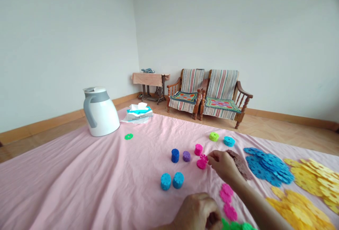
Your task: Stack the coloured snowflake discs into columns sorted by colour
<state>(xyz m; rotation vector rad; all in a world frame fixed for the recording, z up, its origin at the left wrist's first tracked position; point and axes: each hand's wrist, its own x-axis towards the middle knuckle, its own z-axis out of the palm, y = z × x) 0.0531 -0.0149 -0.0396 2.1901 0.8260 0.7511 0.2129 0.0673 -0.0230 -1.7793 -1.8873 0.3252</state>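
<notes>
My right hand [222,164] pinches a pink notched plastic disc [203,158] between thumb and fingertips, tilted over a low pink stack [201,164]. Just behind it stands another pink stack [198,149]. My left hand [198,211] is curled near the bottom edge, beside some green discs [235,225]; whatever its fingers hold is hidden. Loose pink discs [226,193] lie under my right forearm. To the left are a purple stack [186,156], a dark blue stack [175,155] and two light blue stacks, one nearer the left [165,181] and one beside it [178,180].
Blue [270,166], yellow [315,180] and brown discs [239,164] lie in piles on the right. Lime [214,136] and cyan stacks [229,141] stand farther back. A white jug [103,115], a tissue box [139,112] and one green disc [128,136] sit left on the pink cloth [79,180].
</notes>
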